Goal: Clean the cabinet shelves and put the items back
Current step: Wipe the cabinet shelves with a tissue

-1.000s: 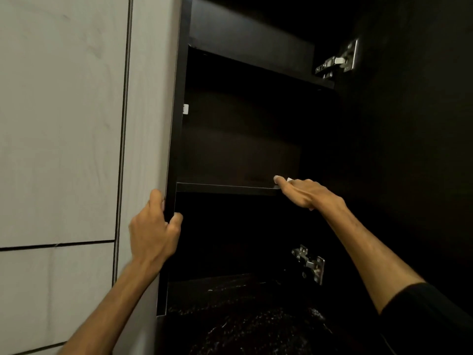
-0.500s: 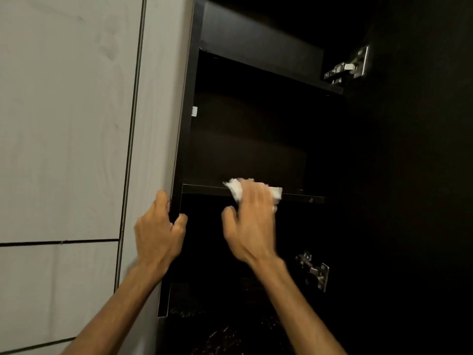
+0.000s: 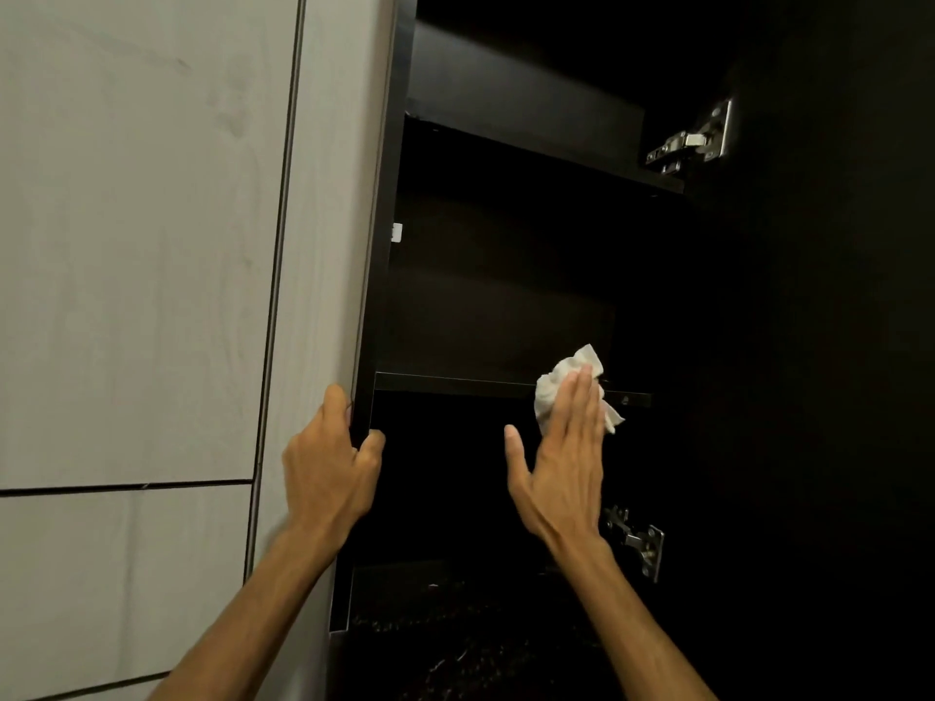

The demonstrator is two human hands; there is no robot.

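Observation:
A dark open cabinet fills the middle of the head view. Its lower shelf (image 3: 455, 384) shows a thin front edge, and an upper shelf (image 3: 531, 149) runs above it. My right hand (image 3: 561, 457) presses a crumpled white tissue (image 3: 561, 384) flat against the front edge of the lower shelf, near its right end, fingers straight and thumb spread. My left hand (image 3: 329, 468) grips the cabinet's left side panel (image 3: 377, 296) just below that shelf, fingers curled round its edge. Both shelves look bare, though their tops are in deep shadow.
The open cabinet door (image 3: 835, 346) stands dark on the right, with a metal hinge (image 3: 693, 141) at the top and another hinge (image 3: 637, 541) lower down. Pale wood-grain panels (image 3: 141, 245) cover the wall on the left. A dark speckled surface (image 3: 455, 640) lies below.
My right hand slid the tissue along the shelf's front edge, left toward the middle and then back to the right end. My left hand kept its grip on the side panel.

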